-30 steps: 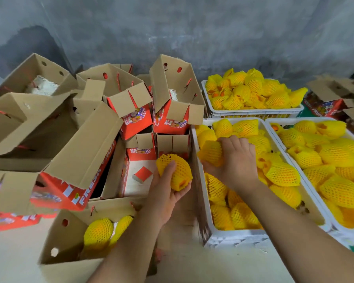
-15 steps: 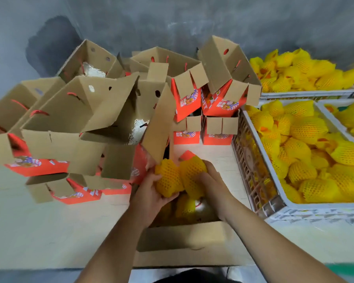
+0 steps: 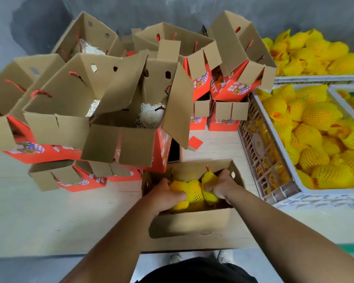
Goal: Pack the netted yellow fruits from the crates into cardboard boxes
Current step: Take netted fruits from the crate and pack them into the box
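Observation:
An open cardboard box (image 3: 192, 223) stands right in front of me, with several netted yellow fruits inside. My left hand (image 3: 166, 195) grips one netted fruit (image 3: 179, 201) at the left of the box interior. My right hand (image 3: 220, 185) grips another netted fruit (image 3: 207, 185) at the right, low inside the box. A third netted fruit (image 3: 195, 190) lies between them. To the right, a white plastic crate (image 3: 274, 160) is heaped with netted yellow fruits (image 3: 315, 139).
A jumble of open cardboard boxes (image 3: 114, 111) with red printed sides fills the left and back. Two more white crates (image 3: 315, 78) of netted fruit stand at the back right and far right. A grey wall closes the back. My shoes show below the table edge.
Both hands carried their fruits from the crate side over to the near box and lowered them inside it. The camera tilted down and left.

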{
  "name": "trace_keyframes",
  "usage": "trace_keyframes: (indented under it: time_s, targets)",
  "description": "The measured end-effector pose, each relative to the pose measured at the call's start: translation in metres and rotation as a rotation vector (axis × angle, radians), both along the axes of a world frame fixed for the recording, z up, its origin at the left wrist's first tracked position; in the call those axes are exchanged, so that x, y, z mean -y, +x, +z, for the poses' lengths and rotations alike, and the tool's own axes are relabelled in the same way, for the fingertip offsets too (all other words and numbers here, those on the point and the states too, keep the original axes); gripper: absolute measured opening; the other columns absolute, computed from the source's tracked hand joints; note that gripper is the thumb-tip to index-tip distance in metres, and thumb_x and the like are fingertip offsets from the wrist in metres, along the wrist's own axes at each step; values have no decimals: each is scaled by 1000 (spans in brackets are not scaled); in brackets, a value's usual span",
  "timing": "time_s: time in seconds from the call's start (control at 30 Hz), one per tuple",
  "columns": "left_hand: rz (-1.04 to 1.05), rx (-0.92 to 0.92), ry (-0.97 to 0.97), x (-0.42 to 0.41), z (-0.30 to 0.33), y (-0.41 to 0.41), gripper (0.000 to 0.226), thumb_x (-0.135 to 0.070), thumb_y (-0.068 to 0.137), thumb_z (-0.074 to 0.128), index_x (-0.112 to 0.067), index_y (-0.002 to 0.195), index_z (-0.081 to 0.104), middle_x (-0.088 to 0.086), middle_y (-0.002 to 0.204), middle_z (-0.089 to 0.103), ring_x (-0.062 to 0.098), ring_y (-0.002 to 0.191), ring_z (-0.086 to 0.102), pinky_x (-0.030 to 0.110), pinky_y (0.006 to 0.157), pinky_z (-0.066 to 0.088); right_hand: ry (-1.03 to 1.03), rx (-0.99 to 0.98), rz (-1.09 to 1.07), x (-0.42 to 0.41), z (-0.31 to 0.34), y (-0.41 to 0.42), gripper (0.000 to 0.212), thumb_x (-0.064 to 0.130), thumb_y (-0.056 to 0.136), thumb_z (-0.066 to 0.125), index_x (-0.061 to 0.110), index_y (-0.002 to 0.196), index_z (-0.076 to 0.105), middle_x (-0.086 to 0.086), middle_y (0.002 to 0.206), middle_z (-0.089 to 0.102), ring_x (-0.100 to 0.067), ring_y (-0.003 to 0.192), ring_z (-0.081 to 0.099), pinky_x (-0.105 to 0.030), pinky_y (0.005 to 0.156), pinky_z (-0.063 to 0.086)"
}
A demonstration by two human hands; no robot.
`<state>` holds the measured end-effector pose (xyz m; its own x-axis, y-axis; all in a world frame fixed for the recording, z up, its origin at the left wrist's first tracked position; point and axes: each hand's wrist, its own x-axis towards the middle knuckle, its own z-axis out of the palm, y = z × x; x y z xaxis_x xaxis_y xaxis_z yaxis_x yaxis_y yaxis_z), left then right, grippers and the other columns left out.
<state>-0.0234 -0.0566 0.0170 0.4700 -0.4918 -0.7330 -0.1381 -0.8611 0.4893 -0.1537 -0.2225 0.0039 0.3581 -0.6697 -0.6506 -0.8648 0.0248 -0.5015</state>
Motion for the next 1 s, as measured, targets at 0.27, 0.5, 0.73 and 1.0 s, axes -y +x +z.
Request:
trace_keyframes:
  time_s: [0.27, 0.5, 0.73, 1.0]
  targets:
    - [-218, 40, 123, 7, -12, -7, 98, -56, 69, 70, -34, 151, 22, -2, 131, 47, 27, 120, 53, 41, 99, 48, -147, -249, 260, 2, -25, 6, 54, -1, 94, 55, 2, 141, 29, -25, 131, 57, -40, 122, 58, -48, 105, 49]
    - [-495, 330, 351, 16, -21, -4, 55, -37, 97, 58, -16, 147, 47, 9, 139, 57, 32, 127, 56, 47, 108, 47, -168, -334, 464, -8, -10, 11, 66, 18, 96, 55, 19, 156, 26, -16, 156, 27, -38, 144, 32, -50, 116, 38]
    - [-612, 336, 644, 30, -32, -8, 40, -20, 109, 40, -9, 144, 54, 7, 149, 53, 29, 139, 48, 39, 113, 39, -304, -186, 678, -25, 0, 23, 31, 17, 98, 55, 16, 129, 56, -11, 130, 59, -32, 118, 59, -33, 86, 49]
    - [-617, 557, 393, 20, -32, -12, 37, -12, 99, 53, -12, 136, 56, 12, 140, 57, 34, 130, 56, 46, 102, 50, -32, -312, 817, -28, -11, 18, 41, 16, 101, 48, 15, 142, 55, -11, 140, 59, -30, 125, 58, -31, 97, 48]
